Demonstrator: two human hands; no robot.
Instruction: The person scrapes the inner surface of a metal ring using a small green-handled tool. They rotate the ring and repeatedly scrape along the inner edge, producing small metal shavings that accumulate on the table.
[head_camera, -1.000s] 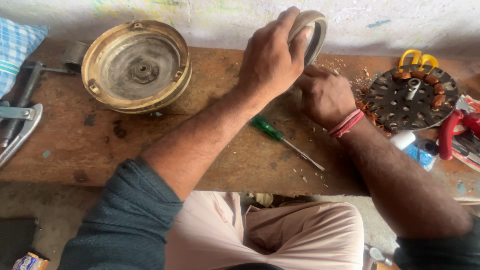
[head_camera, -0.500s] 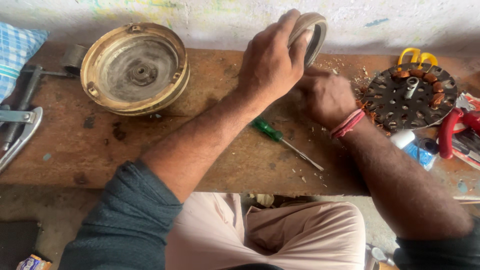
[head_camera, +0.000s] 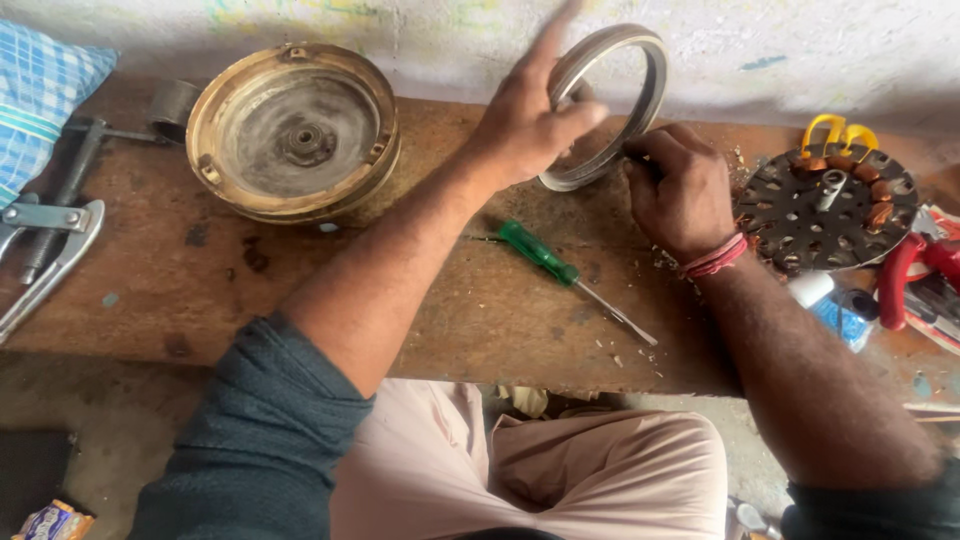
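Head view: I stand a grey metal ring (head_camera: 640, 75) on edge on the worktop (head_camera: 300, 290).

My left hand (head_camera: 525, 115) pinches the ring's near rim between thumb and fingers, forefinger raised; my right hand (head_camera: 680, 185) is clenched at the ring's lower edge, though I cannot tell what it grips. Near the ring lies a green screwdriver (head_camera: 545, 255); left of it sits a round brass housing (head_camera: 295, 130). To work well, I judge the ring should stay upright and steady.

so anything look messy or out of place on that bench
Pale chips and shavings lie scattered on the wooden bench near the right hand and the green screwdriver. Otherwise nothing stands out.
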